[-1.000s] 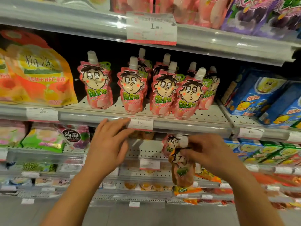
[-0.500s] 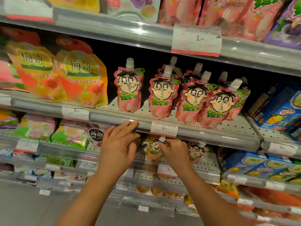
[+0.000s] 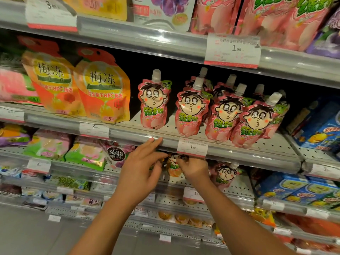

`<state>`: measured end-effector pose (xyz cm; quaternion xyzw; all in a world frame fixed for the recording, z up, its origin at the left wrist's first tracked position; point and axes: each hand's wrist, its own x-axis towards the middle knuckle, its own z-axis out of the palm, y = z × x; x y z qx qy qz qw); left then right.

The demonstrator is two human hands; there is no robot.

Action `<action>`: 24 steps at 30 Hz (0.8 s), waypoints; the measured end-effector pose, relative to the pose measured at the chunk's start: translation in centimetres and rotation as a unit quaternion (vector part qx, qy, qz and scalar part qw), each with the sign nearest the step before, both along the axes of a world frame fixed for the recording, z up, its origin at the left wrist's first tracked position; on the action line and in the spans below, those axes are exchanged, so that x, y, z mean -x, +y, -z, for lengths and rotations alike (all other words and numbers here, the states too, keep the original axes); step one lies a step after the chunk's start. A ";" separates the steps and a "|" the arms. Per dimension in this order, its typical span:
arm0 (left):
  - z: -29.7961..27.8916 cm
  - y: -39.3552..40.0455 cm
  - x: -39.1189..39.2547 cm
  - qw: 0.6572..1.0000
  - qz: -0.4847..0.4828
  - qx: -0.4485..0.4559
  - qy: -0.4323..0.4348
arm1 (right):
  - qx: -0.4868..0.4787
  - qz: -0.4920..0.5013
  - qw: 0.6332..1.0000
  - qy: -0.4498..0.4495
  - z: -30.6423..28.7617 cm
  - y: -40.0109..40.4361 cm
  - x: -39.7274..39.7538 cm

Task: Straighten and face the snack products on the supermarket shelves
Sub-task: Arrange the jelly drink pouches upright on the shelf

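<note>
Supermarket shelving fills my view, tier on tier of grey perforated shelves with price rails. At the centre, my right hand (image 3: 195, 169) pinches an orange spouted jelly pouch (image 3: 173, 167) on the lower shelf, fingers curled round its top just under the shelf rail (image 3: 239, 155). My left hand (image 3: 141, 170) is beside it at nine o'clock, fingers loosely spread, fingertips reaching toward the pouch and the rail; I cannot tell if it touches either.

Outward at three o'clock from the right hand, a pink face-print pouch (image 3: 225, 175) stands on that same shelf. At twelve o'clock, on the shelf above, the row of pink peach pouches (image 3: 191, 111) stands: the two left ones face front and upright, the two at the right lean and crowd together. Further at ten o'clock, two orange plum-jelly bags (image 3: 103, 91) stand facing out.

My judgement: the task is partway. The orange pouch is being seated; the leaning pink pouches look unstraightened.
</note>
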<state>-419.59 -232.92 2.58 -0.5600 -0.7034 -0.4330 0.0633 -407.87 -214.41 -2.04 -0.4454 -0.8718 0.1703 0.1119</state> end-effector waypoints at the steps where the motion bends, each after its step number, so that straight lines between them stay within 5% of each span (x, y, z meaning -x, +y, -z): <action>1: 0.3 -0.3 0.0 1.000 -0.003 -0.026 -0.016 | 0.010 -0.004 1.000 0.009 -0.2 -0.2 -0.6; 4: 1.7 -1.3 -0.3 0.992 -0.085 -0.071 -0.067 | 0.039 0.005 0.994 0.099 0.3 -1.3 -2.9; 11: 4.5 0.9 0.0 0.960 -0.165 0.126 -0.186 | 0.120 -0.014 0.978 0.169 2.5 -7.3 -8.5; 19: 5.4 2.5 2.9 0.952 -0.206 0.182 -0.134 | 0.177 -0.027 0.964 0.195 -0.3 -8.3 -10.3; 24: 5.6 0.7 1.3 0.980 -0.136 0.138 -0.052 | 0.165 -0.024 0.966 0.198 -0.7 -7.8 -11.3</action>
